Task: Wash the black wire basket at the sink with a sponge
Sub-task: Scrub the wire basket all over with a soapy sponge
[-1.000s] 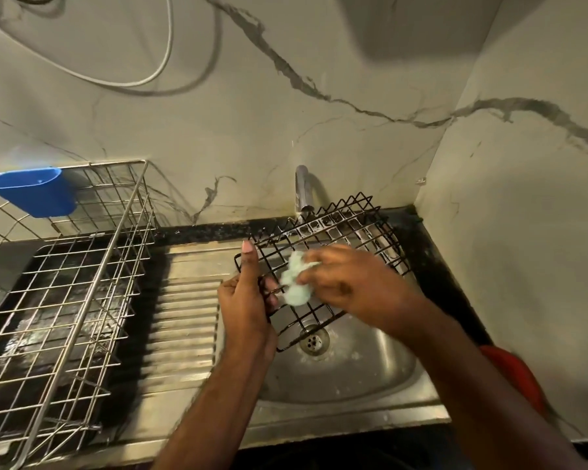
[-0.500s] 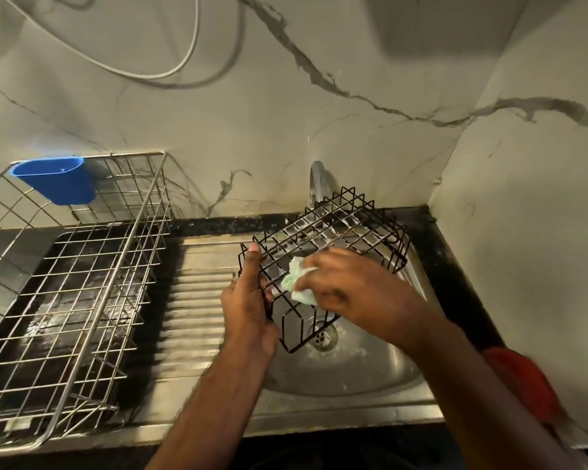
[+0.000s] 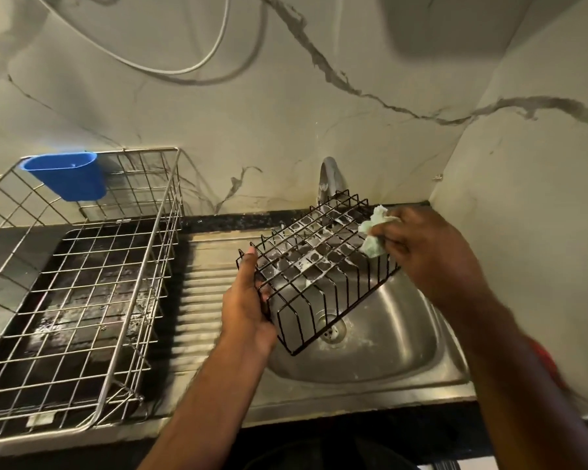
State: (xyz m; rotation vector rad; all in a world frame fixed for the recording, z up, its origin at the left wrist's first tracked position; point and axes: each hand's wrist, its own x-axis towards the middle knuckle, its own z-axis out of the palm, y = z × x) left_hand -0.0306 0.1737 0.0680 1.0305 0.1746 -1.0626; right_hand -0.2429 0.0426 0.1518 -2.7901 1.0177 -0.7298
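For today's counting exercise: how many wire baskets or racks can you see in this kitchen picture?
2. The black wire basket is held over the sink, gripped by the left hand. The large silver dish rack sits on the counter, left of the sink.

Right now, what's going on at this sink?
A person is washing a black wire basket over the stainless steel sink. The left hand grips the basket's left end and holds it tilted above the drain. The right hand pinches a pale green sponge against the basket's far right corner. White suds cling to the grid. No water shows running from the metal tap. A silver wire dish rack with a blue plastic cup stands to the left.
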